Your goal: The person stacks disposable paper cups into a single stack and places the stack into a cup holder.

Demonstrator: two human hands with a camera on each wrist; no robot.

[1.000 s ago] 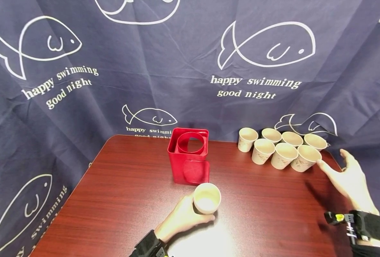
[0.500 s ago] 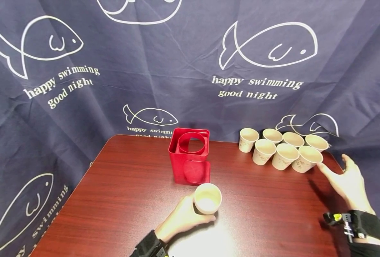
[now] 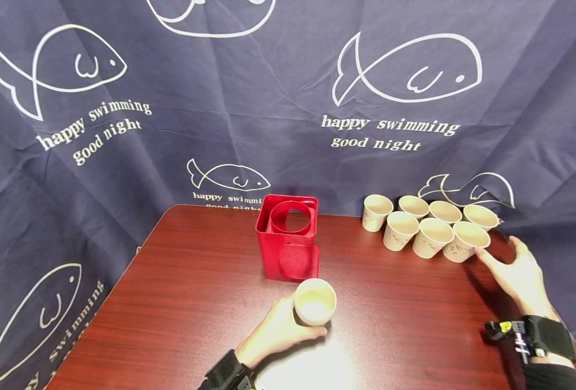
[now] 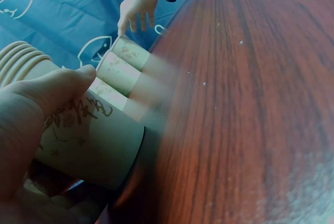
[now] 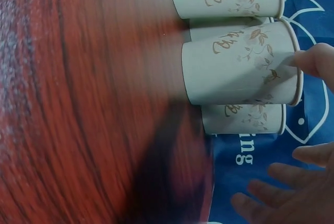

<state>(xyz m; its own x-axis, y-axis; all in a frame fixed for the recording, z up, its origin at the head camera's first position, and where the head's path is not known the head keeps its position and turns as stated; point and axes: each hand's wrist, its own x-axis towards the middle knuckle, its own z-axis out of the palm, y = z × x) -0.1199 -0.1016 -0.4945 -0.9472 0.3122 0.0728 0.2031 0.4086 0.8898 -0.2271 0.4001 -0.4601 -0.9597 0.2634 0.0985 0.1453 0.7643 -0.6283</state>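
Note:
My left hand [image 3: 278, 327] grips a white paper cup [image 3: 314, 302] that stands on the table just in front of a red square holder [image 3: 288, 238] with a round opening on top. In the left wrist view my thumb [image 4: 42, 98] lies on this cup [image 4: 88, 140], and its top shows several stacked rims. My right hand [image 3: 509, 271] is spread with straight fingers beside the nearest cup [image 3: 465, 241] of a cluster at the far right. In the right wrist view one fingertip [image 5: 315, 59] touches that cup's [image 5: 240, 65] rim.
Several more paper cups [image 3: 414, 222] stand upright in two rows at the back right of the dark red wooden table [image 3: 181, 292]. A navy fish-print cloth [image 3: 220, 108] hangs behind and around the table. The table's right edge runs close to my right wrist.
My right hand has shifted slightly left and forward, bringing its fingertips up against the nearest cup of the cluster. My left hand and its cup have not moved.

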